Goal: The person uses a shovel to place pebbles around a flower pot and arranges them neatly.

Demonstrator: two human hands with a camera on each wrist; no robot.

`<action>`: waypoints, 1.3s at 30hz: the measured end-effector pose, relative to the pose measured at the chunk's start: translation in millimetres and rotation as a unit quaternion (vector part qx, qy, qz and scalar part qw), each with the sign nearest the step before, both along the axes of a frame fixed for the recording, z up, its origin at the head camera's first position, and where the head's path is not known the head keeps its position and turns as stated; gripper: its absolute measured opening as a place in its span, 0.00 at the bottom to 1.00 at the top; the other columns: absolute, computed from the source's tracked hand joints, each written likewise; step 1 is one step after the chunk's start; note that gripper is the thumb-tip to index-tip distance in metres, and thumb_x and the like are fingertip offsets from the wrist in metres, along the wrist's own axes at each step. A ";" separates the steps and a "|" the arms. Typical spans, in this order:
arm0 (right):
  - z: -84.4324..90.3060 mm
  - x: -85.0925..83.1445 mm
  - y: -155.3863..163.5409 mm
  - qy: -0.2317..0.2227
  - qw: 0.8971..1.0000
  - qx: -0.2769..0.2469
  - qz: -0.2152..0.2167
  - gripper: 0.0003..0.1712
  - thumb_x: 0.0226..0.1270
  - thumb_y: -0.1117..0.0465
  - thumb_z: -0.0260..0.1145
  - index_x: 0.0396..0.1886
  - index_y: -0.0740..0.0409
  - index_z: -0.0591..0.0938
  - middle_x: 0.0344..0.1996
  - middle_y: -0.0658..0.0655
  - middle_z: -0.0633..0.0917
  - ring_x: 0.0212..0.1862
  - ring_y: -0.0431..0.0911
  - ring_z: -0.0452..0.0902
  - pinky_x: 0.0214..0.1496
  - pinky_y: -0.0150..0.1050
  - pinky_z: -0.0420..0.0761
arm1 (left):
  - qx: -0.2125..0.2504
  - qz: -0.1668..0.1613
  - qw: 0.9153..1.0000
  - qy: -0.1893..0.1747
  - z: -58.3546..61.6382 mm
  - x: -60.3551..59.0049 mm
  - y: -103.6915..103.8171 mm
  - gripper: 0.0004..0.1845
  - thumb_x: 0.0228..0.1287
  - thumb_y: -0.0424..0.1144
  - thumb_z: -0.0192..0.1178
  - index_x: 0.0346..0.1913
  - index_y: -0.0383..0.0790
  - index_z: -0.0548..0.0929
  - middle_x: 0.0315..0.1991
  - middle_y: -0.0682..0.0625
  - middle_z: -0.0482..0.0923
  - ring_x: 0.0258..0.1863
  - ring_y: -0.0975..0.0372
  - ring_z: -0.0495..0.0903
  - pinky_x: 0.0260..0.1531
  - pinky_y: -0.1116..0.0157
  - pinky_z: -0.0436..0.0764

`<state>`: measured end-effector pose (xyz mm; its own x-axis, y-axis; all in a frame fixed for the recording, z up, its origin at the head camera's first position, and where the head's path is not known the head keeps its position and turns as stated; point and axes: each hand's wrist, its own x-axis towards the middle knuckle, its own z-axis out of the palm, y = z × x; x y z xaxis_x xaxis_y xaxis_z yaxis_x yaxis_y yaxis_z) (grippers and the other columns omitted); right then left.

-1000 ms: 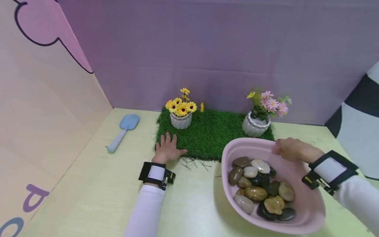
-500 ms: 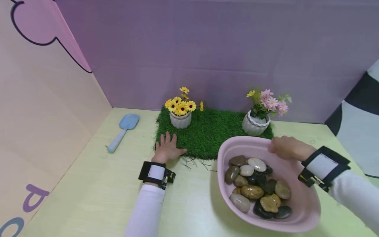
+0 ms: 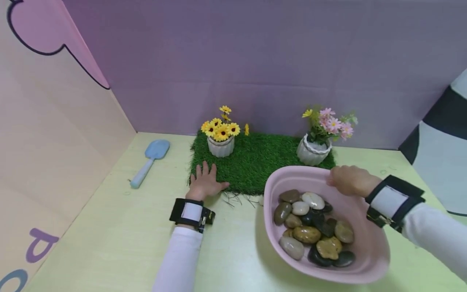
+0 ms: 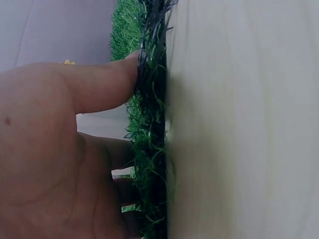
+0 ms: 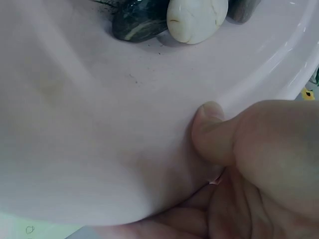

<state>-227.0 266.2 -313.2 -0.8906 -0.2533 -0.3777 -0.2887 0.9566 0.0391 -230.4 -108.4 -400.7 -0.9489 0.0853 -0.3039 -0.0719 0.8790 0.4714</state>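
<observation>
1. The right hand (image 3: 352, 179) grips the basin (image 3: 368, 243) by its far rim, thumb inside the wall, the other fingers outside.
2. From that hand, most of the basin lies left and toward the person; in the head view it covers the near right corner of the mat (image 3: 255, 170). Whether the two touch, I cannot tell.
3. The mat's long axis runs left to right; the basin's seems to slant from far left to near right.
4. The stones (image 3: 307, 234) lie mostly in the basin's left part, the side facing the mat's middle.
5. The left hand (image 3: 205, 184), fingers spread, rests on the mat's near left corner, gripping nothing and well apart from the basin.
</observation>
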 end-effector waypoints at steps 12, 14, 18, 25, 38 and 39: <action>-1.1 -0.2 -7.9 0.012 1.000 -0.003 0.006 0.13 0.74 0.59 0.56 0.35 0.65 0.79 0.27 0.59 0.79 0.29 0.50 0.75 0.28 0.42 0.76 | 0.000 0.002 1.000 -0.001 1.1 -0.7 0.5 0.46 0.71 0.58 0.52 0.79 0.39 0.44 0.79 0.36 0.29 0.79 0.42 0.29 0.77 0.40 0.36; -0.9 0.0 -9.7 0.018 1.000 -0.006 0.015 0.13 0.73 0.59 0.56 0.36 0.66 0.79 0.28 0.60 0.79 0.29 0.51 0.75 0.28 0.43 0.76 | 0.000 0.003 1.000 -0.001 0.9 -0.6 0.0 0.46 0.71 0.57 0.52 0.79 0.39 0.43 0.79 0.36 0.29 0.79 0.41 0.29 0.77 0.40 0.36; -1.1 0.1 -14.4 0.024 0.999 -0.006 0.023 0.13 0.73 0.59 0.57 0.38 0.68 0.79 0.29 0.60 0.80 0.30 0.50 0.76 0.28 0.43 0.77 | 0.002 0.003 1.000 0.000 1.6 -0.3 -0.1 0.46 0.71 0.58 0.53 0.79 0.38 0.43 0.79 0.36 0.29 0.79 0.41 0.28 0.77 0.40 0.36; -0.7 -1.3 -27.4 0.037 0.999 -0.003 0.035 0.14 0.73 0.60 0.57 0.37 0.69 0.79 0.29 0.62 0.81 0.33 0.55 0.81 0.31 0.49 0.81 | 0.000 0.004 1.000 0.001 1.9 -1.3 0.9 0.46 0.71 0.58 0.52 0.79 0.38 0.43 0.79 0.36 0.29 0.79 0.41 0.29 0.76 0.40 0.36; 1.5 -1.3 -51.7 0.046 0.998 0.003 0.040 0.14 0.73 0.60 0.58 0.35 0.69 0.79 0.30 0.65 0.81 0.36 0.60 0.82 0.34 0.51 0.82 | -0.001 0.003 1.000 0.000 -0.2 -1.8 0.9 0.47 0.70 0.59 0.52 0.79 0.38 0.44 0.79 0.36 0.29 0.79 0.41 0.28 0.76 0.40 0.36; 1.7 -1.6 -53.7 0.047 0.998 0.003 0.041 0.14 0.73 0.60 0.58 0.35 0.68 0.80 0.31 0.65 0.81 0.36 0.60 0.83 0.34 0.51 0.82 | 0.000 0.002 1.000 0.000 -0.1 -1.9 0.8 0.47 0.70 0.59 0.52 0.79 0.38 0.44 0.79 0.36 0.29 0.79 0.41 0.28 0.76 0.40 0.36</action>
